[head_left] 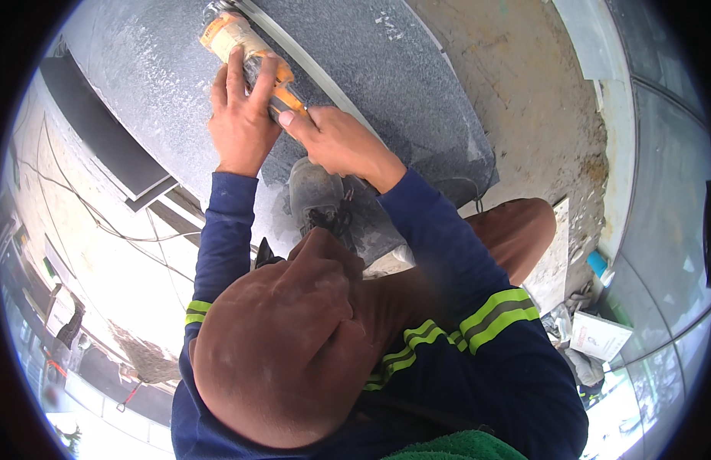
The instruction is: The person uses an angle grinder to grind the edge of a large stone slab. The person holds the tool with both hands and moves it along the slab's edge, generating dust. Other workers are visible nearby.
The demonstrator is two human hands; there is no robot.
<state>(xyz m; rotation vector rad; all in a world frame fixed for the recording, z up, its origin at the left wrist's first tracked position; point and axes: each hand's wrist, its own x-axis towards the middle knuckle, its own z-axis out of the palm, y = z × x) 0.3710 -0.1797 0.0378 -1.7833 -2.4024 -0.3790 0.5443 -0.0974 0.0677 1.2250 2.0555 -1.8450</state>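
Note:
A yellow and grey angle grinder (pixel 231 37), dusty, points toward the far edge of the view, low over a speckled grey stone slab (pixel 164 100). My left hand (pixel 244 119) lies over its body with the fingers curled around it. Behind it, my right hand (pixel 344 142) is closed around the grinder's rear end. The grinder's head is only partly in view, so its disc and any contact with the stone cannot be made out. Along the grinder's right side runs a long, pale straight bar (pixel 313 69) lying on the slab.
My dusty shoe (pixel 313 188) rests on the slab near my hands. Loose cables (pixel 87 207) cross the ground at left, near a dark slot-like panel (pixel 98 126). Bare, rough floor (pixel 532 84) borders the slab at right, with a blue-capped item (pixel 597 263) and a white box (pixel 599 336) beside glass panels.

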